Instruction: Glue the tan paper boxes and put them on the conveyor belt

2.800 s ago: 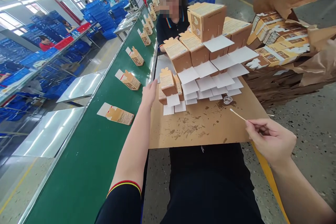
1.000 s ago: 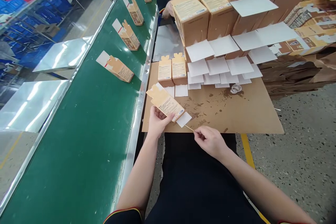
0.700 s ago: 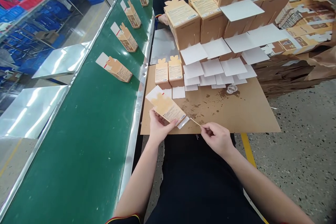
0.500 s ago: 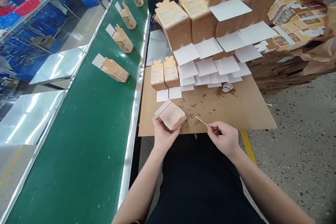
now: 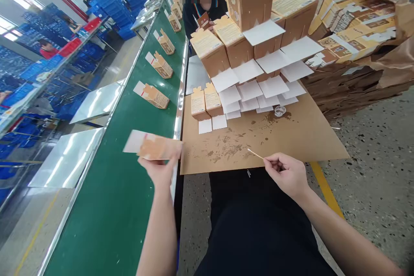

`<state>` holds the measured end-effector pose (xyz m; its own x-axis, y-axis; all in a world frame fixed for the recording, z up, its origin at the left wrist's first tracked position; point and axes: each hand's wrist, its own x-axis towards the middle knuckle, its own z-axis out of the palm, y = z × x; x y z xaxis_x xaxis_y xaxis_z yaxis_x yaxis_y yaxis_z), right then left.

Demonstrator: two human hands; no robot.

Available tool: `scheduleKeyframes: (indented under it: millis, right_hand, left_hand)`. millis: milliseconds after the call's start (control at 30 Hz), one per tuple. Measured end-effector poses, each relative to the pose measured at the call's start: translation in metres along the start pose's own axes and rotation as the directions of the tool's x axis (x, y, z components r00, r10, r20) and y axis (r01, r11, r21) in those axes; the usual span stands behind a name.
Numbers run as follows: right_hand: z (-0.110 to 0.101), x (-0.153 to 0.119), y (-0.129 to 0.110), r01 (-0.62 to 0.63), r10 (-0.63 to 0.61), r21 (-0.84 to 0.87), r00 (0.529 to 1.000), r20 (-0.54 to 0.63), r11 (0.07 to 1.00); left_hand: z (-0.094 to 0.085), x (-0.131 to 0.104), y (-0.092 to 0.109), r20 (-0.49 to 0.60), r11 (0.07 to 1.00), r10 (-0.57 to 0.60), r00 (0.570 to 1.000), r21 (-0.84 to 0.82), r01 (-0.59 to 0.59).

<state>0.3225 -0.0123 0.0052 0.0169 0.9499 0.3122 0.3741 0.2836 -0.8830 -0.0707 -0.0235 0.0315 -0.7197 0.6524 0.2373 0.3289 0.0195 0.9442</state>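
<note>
My left hand (image 5: 158, 170) pinches a small carton (image 5: 153, 147) above the green conveyor belt's (image 5: 119, 189) near edge. My right hand (image 5: 286, 174) pinches a thin stick (image 5: 255, 153) over the board's (image 5: 291, 138) near edge. Held so lightly, the carton could tip and land crooked.

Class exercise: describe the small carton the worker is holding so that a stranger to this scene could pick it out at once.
Find the long green conveyor belt on the left. Near its close end, by the brown cardboard work board, the left hand holds a small tan carton with a white flap. Unlike the other cartons, which rest on the belt or board, it is lifted and motion-blurred.
</note>
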Motion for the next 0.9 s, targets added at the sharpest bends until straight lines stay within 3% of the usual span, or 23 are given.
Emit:
scheduleKeyframes:
  millis: [100,167,233,333,433,500,567,667,767,833,900]
  right_hand:
    - [-0.001,0.006,0.002,-0.026,0.026,0.030,1.000,-0.002,0.999]
    - [-0.001,0.011,0.002,-0.030,0.029,0.064,1.000,0.010,0.998]
    - [-0.003,0.014,0.000,-0.023,0.023,0.078,1.000,0.005,0.997]
    - [-0.015,0.015,0.002,-0.006,0.008,0.036,0.999,-0.052,0.999]
    - [-0.035,0.019,0.008,0.013,-0.018,-0.035,0.992,-0.127,0.999]
    - [-0.050,0.028,0.013,0.009,-0.024,-0.091,0.986,-0.164,0.996]
    - [-0.060,0.042,0.017,-0.015,-0.014,-0.150,0.982,-0.187,0.989]
    - [-0.067,0.065,0.018,-0.042,0.006,-0.195,0.983,-0.184,0.980]
    - [-0.065,0.077,0.017,-0.033,-0.002,-0.218,0.987,-0.159,0.975]
    - [-0.065,0.080,0.017,-0.017,-0.022,-0.244,0.987,-0.157,0.970]
    - [-0.066,0.083,0.019,-0.007,-0.036,-0.276,0.988,-0.153,0.961]
  left_hand:
    - [-0.038,0.060,-0.009,-0.096,0.991,-0.109,0.989,0.065,0.116]
    - [-0.052,0.080,-0.016,-0.106,0.968,-0.217,0.970,0.108,0.228]
    - [-0.059,0.079,-0.023,-0.125,0.950,-0.265,0.956,0.138,0.281]
    - [-0.065,0.053,-0.028,-0.232,0.932,-0.257,0.938,0.196,0.304]
    - [-0.058,0.029,-0.025,-0.300,0.969,-0.084,0.950,0.197,0.148]
    - [-0.036,0.031,-0.015,-0.211,0.990,0.039,0.977,0.139,-0.009]
    - [0.005,0.050,0.000,-0.037,0.998,0.044,0.998,0.056,-0.042]
    - [0.084,0.092,0.023,0.170,0.993,-0.118,0.978,0.013,0.118]
    - [0.150,0.120,0.036,0.317,0.950,-0.297,0.901,0.195,0.245]
    - [0.174,0.123,0.035,0.390,0.927,-0.343,0.854,0.287,0.241]
    - [0.180,0.118,0.029,0.425,0.932,-0.329,0.844,0.293,0.215]
